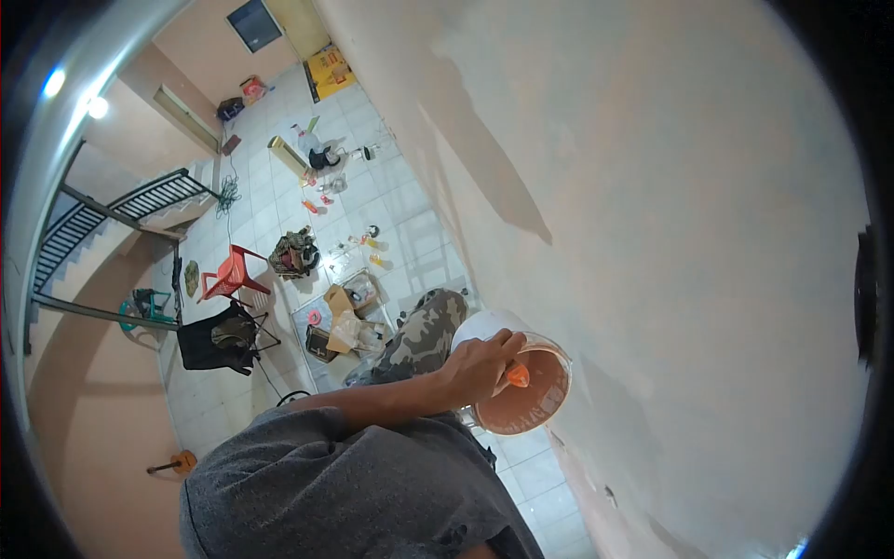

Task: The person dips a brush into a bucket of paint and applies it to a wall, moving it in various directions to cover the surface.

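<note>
My left hand grips the rim of a white bucket holding terracotta-pink paint. An orange handle-like piece sticks out under my fingers at the rim. The bucket hangs close to the pale wall on the right, beside a darker painted patch. My grey-sleeved arm reaches out to it, and a camouflage trouser leg shows just beyond. My right hand is out of view.
A tiled floor lies far below, strewn with cardboard boxes, bottles, a red plastic chair, a black folding stand and a bag. A staircase with a dark railing runs along the left.
</note>
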A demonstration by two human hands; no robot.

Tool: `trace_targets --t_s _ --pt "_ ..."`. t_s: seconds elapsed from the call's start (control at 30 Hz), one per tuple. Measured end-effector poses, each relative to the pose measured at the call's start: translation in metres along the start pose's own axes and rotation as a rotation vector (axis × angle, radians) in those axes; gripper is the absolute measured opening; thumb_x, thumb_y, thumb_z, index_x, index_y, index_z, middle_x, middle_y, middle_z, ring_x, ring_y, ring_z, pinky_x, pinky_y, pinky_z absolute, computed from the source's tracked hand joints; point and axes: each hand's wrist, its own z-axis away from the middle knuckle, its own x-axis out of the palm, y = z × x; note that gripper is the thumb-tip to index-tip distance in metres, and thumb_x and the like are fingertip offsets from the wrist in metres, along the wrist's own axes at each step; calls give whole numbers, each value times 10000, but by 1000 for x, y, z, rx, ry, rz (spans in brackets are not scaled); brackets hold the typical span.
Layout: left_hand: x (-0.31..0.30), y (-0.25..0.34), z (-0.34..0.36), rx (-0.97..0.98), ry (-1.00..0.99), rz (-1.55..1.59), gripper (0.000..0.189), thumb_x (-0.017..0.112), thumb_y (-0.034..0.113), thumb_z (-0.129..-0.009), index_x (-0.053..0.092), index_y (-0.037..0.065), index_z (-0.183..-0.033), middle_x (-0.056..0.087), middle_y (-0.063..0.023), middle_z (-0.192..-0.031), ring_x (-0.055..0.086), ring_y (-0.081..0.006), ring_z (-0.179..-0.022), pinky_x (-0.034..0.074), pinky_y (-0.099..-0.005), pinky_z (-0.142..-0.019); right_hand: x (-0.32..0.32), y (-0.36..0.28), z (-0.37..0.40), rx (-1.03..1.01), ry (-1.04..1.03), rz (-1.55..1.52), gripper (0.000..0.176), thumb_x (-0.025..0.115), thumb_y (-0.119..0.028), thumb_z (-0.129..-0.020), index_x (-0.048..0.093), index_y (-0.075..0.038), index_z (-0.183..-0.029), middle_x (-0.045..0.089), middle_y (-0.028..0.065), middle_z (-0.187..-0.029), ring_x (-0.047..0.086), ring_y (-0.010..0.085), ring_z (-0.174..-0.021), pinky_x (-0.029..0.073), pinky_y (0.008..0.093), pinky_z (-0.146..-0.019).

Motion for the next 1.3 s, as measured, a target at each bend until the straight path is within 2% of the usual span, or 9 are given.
trace_targets --t_s 0.17,0.23,0.43,0.53,1.13,1.3 --pt "6 4 8 34 -56 31 457 707 128 -724 429 87 -1085 558 -108 -979 626 -344 -724 506 -422 -607 3 -7 11 -1 -5 -20 210 582 -150 -802 646 -58 -980 672 107 -899 643 249 -782 508 401 -690" --pt "9 6 8 43 -97 26 383 653 134 -770 442 81 -1085 567 -125 -1010 633 -349 -730 511 -431 -619 1 -6 19 -4 -26 -19 211 583 -152 -802 647 -59 -980 672 107 -903 643 251 -786 508 400 -692" --pt "19 11 9 57 -139 -49 397 649 174 -792 425 108 -1112 568 -107 -1015 635 -344 -745 510 -426 -626 8 -15 22 -22 -43 -34 212 585 -155 -801 650 -62 -980 670 108 -912 642 256 -797 508 399 -699" --pt "25 9 11 137 -74 -59 451 700 177 -739 440 114 -1102 574 -94 -976 633 -338 -660 523 -425 -578 9 -24 16 -43 -49 -40 212 586 -156 -801 651 -63 -980 670 108 -917 641 258 -803 507 398 -703" --pt "25 18 20 290 -185 -29 447 663 152 -764 438 79 -1144 577 -99 -1009 632 -329 -642 522 -409 -554 25 -96 -7 -167 -166 -105 215 593 -166 -798 658 -70 -979 666 109 -945 638 272 -837 506 393 -725" --pt "27 19 23 260 -233 -35 444 669 150 -755 452 82 -1136 578 -104 -1007 634 -331 -654 523 -399 -560 3 -104 -23 -203 -190 -81 215 595 -168 -798 660 -72 -979 665 110 -953 637 276 -847 505 392 -731"
